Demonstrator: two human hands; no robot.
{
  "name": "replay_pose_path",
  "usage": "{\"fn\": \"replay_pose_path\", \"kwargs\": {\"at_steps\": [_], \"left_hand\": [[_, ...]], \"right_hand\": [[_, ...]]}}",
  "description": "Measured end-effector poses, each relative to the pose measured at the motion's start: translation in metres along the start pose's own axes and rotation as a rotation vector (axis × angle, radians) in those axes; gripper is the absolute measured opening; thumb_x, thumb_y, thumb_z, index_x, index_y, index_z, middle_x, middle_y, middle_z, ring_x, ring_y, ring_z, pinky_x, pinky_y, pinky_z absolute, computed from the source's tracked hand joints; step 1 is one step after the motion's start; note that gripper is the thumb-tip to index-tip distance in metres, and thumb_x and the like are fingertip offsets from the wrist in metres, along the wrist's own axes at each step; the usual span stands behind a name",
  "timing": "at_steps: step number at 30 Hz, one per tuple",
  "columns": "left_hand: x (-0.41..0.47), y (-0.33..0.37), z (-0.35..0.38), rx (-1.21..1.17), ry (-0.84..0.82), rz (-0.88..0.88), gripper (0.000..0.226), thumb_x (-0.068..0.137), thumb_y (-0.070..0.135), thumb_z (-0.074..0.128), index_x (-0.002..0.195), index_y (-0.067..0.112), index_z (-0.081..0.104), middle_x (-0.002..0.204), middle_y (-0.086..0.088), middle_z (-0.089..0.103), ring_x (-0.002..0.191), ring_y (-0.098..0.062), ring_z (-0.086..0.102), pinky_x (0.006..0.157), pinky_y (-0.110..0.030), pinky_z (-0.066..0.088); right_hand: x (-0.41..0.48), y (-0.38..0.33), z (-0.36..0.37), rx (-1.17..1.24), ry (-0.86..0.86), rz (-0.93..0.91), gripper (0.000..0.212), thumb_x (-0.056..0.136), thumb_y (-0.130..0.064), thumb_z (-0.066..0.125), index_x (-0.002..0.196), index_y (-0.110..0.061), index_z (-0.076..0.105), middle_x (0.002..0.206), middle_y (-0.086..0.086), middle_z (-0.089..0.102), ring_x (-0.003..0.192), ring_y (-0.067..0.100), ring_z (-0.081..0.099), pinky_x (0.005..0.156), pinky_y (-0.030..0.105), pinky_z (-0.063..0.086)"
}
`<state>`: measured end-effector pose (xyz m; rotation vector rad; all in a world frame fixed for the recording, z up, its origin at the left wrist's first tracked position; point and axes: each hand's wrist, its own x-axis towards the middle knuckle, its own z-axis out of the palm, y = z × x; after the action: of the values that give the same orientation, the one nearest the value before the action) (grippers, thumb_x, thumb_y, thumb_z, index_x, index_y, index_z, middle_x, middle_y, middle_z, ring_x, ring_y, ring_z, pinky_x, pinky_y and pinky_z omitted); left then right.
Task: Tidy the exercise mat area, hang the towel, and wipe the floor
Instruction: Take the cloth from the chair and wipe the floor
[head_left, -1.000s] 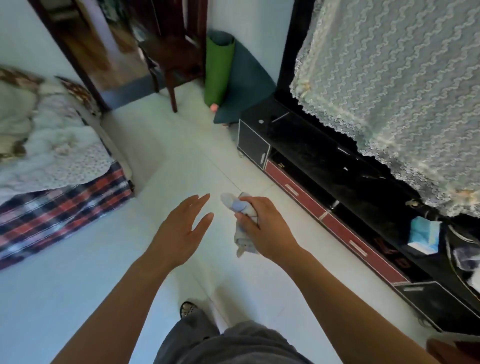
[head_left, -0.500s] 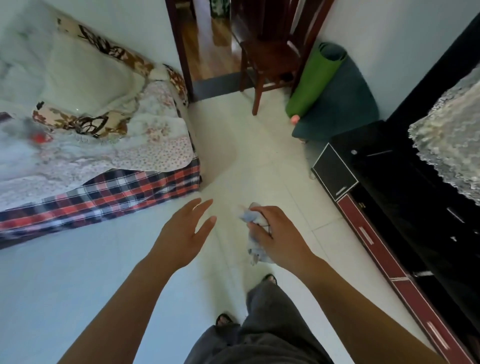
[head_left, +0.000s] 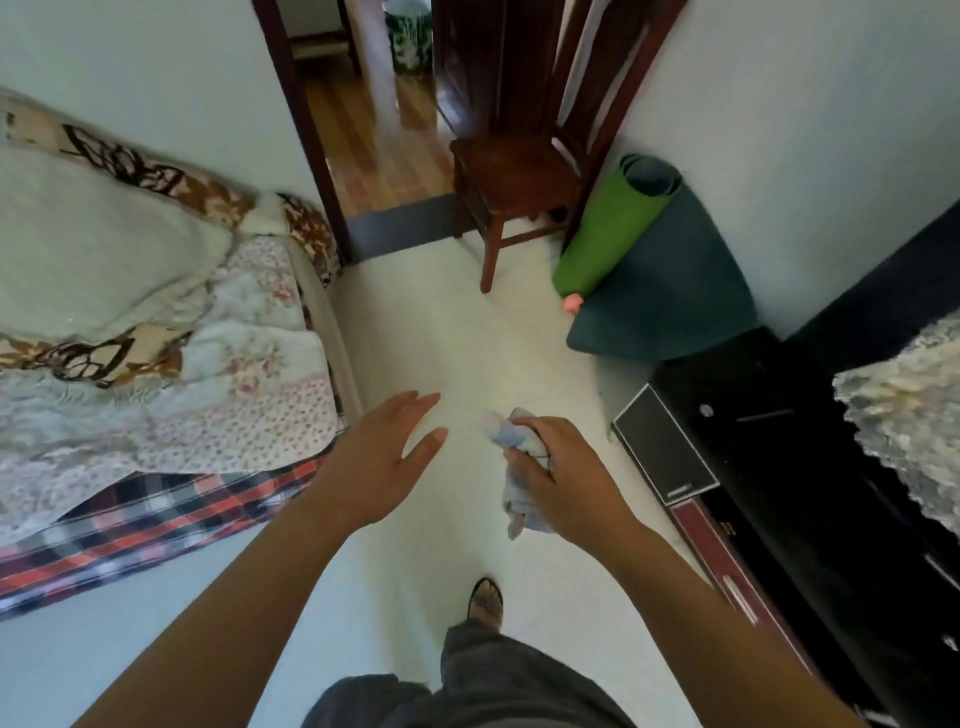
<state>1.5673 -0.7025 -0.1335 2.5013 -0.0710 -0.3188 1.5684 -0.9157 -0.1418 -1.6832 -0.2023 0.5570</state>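
Note:
My right hand (head_left: 563, 475) is closed around a crumpled pale blue-and-white cloth (head_left: 519, 457), held above the white tiled floor (head_left: 467, 343). My left hand (head_left: 376, 457) hovers beside it, palm down, fingers spread, holding nothing. Ahead at the far wall a rolled green exercise mat (head_left: 613, 223) leans upright in the corner. A dark teal mat (head_left: 670, 291) leans against the wall behind it. A small pink object (head_left: 571, 303) lies at the foot of the green roll.
A bed (head_left: 156, 364) with floral quilts and a plaid sheet fills the left side. A dark wooden chair (head_left: 514, 182) stands by the open doorway (head_left: 374, 145). A black and red low cabinet (head_left: 779, 493) runs along the right, with lace cloth (head_left: 909, 431) above. My sandalled foot (head_left: 485, 600) is below.
The view has swung left and forward, bringing the bed, doorway and chair into sight. Both hands keep the same pose, the right one still gripping the cloth.

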Motion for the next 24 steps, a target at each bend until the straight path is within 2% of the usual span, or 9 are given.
{"fn": "replay_pose_path", "kwargs": {"at_steps": [3,8,10,12,14,17,19,21,24], "left_hand": [[0.058,0.01,-0.02,-0.004,0.018,0.01,0.052,0.094,0.047,0.036,0.142,0.029,0.033,0.151,0.001,0.03,0.138,-0.016,0.028,0.113,-0.034,0.024],[0.137,0.009,-0.044,-0.03,0.023,0.013,0.055,0.093,0.052,0.033,0.143,0.028,0.033,0.151,0.001,0.03,0.139,-0.017,0.028,0.114,-0.037,0.024],[0.172,0.004,-0.054,-0.041,0.026,0.011,0.055,0.093,0.049,0.033,0.143,0.028,0.032,0.151,0.001,0.029,0.139,-0.016,0.027,0.114,-0.036,0.023],[0.211,-0.001,-0.065,-0.037,0.033,0.017,0.062,0.088,0.055,0.026,0.143,0.029,0.03,0.152,0.002,0.029,0.139,-0.016,0.027,0.114,-0.039,0.024],[0.254,-0.009,-0.078,-0.038,0.048,0.022,0.068,0.083,0.059,0.022,0.144,0.029,0.029,0.152,0.002,0.029,0.138,-0.017,0.028,0.114,-0.041,0.026],[0.322,-0.023,-0.107,-0.041,0.07,0.03,0.07,0.082,0.059,0.022,0.144,0.026,0.029,0.15,0.0,0.031,0.137,-0.018,0.031,0.113,-0.04,0.027],[0.371,-0.035,-0.132,-0.017,0.08,0.048,0.071,0.082,0.06,0.021,0.144,0.026,0.029,0.15,-0.001,0.033,0.136,-0.019,0.032,0.112,-0.042,0.029],[0.417,-0.044,-0.159,0.01,0.082,0.058,0.072,0.083,0.062,0.02,0.144,0.026,0.029,0.149,-0.001,0.034,0.136,-0.02,0.033,0.112,-0.044,0.03],[0.484,-0.049,-0.192,0.036,0.07,0.055,0.073,0.081,0.062,0.02,0.144,0.026,0.029,0.149,-0.001,0.034,0.137,-0.019,0.032,0.112,-0.042,0.029]], "right_hand": [[0.05,-0.024,-0.033,0.125,-0.009,0.047,0.048,0.096,-0.037,0.05,0.053,-0.027,0.031,0.045,0.003,0.025,0.038,0.019,0.021,0.044,0.021,0.026],[0.129,-0.047,-0.068,0.235,-0.087,0.05,0.064,0.086,-0.05,0.056,0.057,-0.007,0.019,0.044,0.005,0.027,0.037,0.016,0.026,0.043,0.019,0.035],[0.163,-0.05,-0.08,0.064,-0.098,0.007,0.059,0.085,-0.053,0.058,0.055,-0.013,0.025,0.05,0.002,0.035,0.042,0.012,0.033,0.048,0.018,0.037],[0.202,-0.045,-0.092,-0.328,0.097,-0.054,0.021,0.09,-0.044,0.054,0.073,-0.036,0.044,0.083,-0.009,0.05,0.068,-0.001,0.047,0.067,0.009,0.038],[0.246,-0.053,-0.103,-0.482,0.186,-0.079,0.01,0.091,-0.042,0.051,0.084,-0.046,0.045,0.098,-0.014,0.05,0.081,-0.009,0.046,0.074,0.008,0.038],[0.32,-0.074,-0.119,-0.135,-0.09,-0.009,0.047,0.084,-0.054,0.052,0.052,-0.024,0.038,0.051,-0.007,0.042,0.044,0.004,0.039,0.048,0.014,0.036],[0.369,-0.089,-0.134,-0.172,-0.101,-0.017,0.059,0.092,-0.043,0.049,0.051,-0.002,0.04,0.046,0.0,0.038,0.04,0.008,0.037,0.043,0.015,0.035],[0.413,-0.103,-0.147,-0.303,-0.027,0.015,0.043,0.098,-0.031,0.042,0.078,0.005,0.055,0.072,0.001,0.054,0.06,0.006,0.051,0.06,0.01,0.041],[0.475,-0.121,-0.174,-0.629,0.204,-0.07,0.027,0.094,-0.032,0.048,0.12,-0.024,0.054,0.123,-0.012,0.05,0.106,-0.001,0.047,0.084,0.004,0.026]]}}
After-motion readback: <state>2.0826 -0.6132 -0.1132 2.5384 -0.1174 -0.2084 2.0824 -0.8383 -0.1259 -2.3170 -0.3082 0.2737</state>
